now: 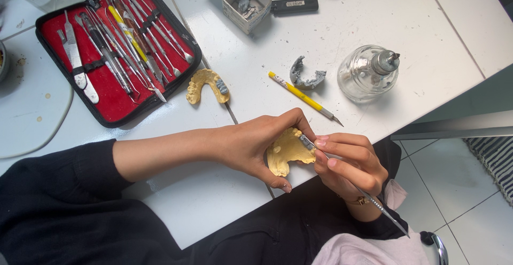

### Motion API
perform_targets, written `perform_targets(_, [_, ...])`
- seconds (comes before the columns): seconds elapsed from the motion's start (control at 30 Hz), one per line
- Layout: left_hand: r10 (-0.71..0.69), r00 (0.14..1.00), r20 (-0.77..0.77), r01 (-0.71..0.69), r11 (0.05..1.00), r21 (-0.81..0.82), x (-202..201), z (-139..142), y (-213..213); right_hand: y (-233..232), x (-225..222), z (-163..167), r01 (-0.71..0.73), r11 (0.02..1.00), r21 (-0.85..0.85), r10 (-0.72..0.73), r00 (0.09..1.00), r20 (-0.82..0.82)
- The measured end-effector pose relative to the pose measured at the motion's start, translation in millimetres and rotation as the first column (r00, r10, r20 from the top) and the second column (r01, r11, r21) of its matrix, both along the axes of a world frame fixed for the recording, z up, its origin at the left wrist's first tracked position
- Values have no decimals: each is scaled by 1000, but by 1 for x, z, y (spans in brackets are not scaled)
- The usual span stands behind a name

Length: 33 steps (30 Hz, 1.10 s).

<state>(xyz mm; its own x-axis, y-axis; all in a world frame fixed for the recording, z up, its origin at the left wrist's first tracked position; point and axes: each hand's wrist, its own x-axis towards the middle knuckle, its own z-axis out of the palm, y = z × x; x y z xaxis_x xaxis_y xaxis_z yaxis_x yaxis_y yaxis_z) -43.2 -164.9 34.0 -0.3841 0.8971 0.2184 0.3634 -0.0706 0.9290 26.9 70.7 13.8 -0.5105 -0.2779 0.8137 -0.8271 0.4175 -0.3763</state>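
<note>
My left hand [256,144] grips a yellow plaster dental cast [286,152] at the white table's front edge, thumb below and fingers above. My right hand [350,163] holds a thin metal carving instrument [374,201] like a pen, its tip touching the cast's upper right side. A second yellow dental cast [206,83] with a grey wax patch lies further back on the table.
An open red-lined case of several metal instruments [115,45] sits at the back left. A yellow-handled tool [302,96], a grey arch-shaped piece [304,75], a glass spirit lamp [368,72] and a small open cardboard box [243,3] stand on the white table [374,24]. Tiled floor lies to the right.
</note>
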Motion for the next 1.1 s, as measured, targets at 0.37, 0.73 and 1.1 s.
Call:
perform_targets(0.37, [1, 1000, -8, -1, 1000, 2, 1, -1, -2, -3, -1, 0, -21, 999, -34, 21, 1000, 16])
perform_targets(0.73, [-6, 999, 39, 8, 999, -47, 1, 1, -1, -2, -2, -3, -30, 998, -62, 32, 999, 24])
perform_targets(1.1, [-11, 1000, 4, 11, 999, -32, 1, 1, -2, -1, -1, -4, -32, 998, -46, 32, 999, 5])
